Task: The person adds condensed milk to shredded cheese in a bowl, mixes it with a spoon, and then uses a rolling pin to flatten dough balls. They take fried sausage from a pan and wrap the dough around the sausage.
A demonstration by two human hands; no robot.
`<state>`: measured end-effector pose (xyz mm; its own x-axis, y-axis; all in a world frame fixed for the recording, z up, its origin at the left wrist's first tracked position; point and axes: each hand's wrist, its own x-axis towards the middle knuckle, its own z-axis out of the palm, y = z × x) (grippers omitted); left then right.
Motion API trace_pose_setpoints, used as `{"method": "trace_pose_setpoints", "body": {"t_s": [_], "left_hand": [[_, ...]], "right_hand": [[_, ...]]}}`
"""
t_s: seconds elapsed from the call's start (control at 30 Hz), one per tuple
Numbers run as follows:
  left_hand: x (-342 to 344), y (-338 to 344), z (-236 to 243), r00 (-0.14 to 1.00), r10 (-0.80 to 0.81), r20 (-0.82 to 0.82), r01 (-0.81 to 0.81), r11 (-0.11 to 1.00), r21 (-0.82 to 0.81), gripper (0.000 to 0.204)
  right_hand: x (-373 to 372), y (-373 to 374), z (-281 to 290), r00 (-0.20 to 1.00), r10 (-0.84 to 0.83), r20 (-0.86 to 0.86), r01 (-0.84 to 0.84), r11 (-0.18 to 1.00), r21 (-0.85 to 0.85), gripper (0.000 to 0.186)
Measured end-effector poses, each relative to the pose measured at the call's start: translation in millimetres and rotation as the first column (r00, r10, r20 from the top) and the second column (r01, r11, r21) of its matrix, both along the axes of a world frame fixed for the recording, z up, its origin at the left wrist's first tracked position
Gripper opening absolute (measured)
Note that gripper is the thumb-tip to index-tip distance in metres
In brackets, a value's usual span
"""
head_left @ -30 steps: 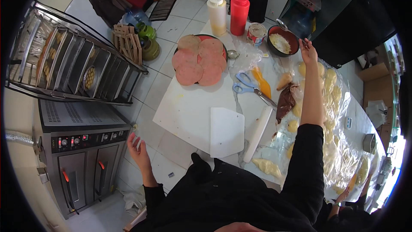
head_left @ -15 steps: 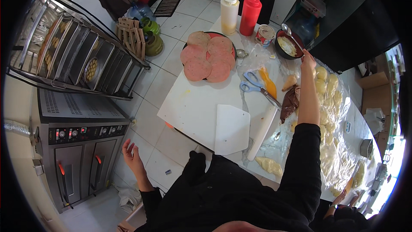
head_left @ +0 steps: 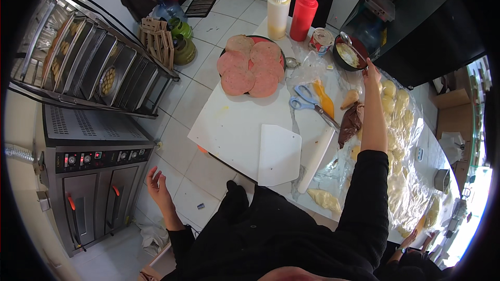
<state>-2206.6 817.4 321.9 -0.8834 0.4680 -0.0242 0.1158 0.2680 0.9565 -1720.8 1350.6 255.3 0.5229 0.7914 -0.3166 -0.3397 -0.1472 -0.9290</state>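
bowl (head_left: pixel 340 64): black outside, red-brown inside | spoon (head_left: pixel 346 39): silver | squeeze bottle (head_left: pixel 303 16): solid red | second bottle (head_left: pixel 278 15): translucent white, yellowish low down | round slices (head_left: pixel 263 80): mottled pink | scissors (head_left: pixel 315 106): light-blue handles | filled bags (head_left: pixel 351 125): orange-yellow, dark brown | bench (head_left: pixel 312 124): white, grey-veined | right sleeve (head_left: pixel 364 198): black

A dark bowl (head_left: pixel 361 48) (reddish inside) sits upright, holding pale food (head_left: pixel 346 56) and a slanting spoon (head_left: pixel 345 37).

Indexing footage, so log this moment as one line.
left hand: nothing visible in it | right hand: at rim of round dark bowl, contact unclear | shiny metal spoon: across bowl
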Motion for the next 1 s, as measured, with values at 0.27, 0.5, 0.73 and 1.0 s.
{"method": "trace_pose_setpoints", "body": {"t_s": [0.27,0.5,0.73,1.0], "left_hand": [[5,3,5,1.0,-0.003,0.011,0.003,1.0,0.016,0.031],[7,1,6,1.0,0.004,0.025,-0.005,1.0,0.027,0.031],[8,2,7,0.999,-0.006,0.041,0.003,0.999,0.053,0.032],[9,-13,-1,0.997,0.035,0.064,-0.039,0.998,0.056,0.031]], "right_hand": [[15,7,-13,0.999,-0.01,-0.046,0.01,1.0,-0.009,0.029],[23,10,-18,0.99,0.04,-0.138,-0.042,0.999,-0.015,0.032],[27,3,2,0.996,-0.078,0.036,0.08,0.994,-0.068,0.041],[-105,-192,108,0.617,0.141,0.774,-0.42,0.891,0.173,0.046]]}}
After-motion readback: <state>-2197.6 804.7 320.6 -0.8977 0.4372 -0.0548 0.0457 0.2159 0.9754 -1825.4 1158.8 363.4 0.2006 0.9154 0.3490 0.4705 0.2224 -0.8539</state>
